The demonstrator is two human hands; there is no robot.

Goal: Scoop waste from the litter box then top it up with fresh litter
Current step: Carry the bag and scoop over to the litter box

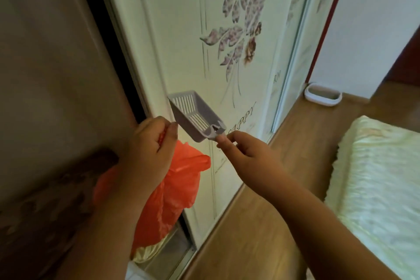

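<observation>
Gray slotted litter scoop (195, 116), raised, tilted

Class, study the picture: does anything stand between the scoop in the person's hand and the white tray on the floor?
Nothing visible does. The right hand holds the grey scoop in mid-air; bare wooden floor lies before the white tray.

home bedroom | flower-painted sliding wardrobe door (227, 52) | wood floor (261, 223) | bed (375, 177)
</observation>
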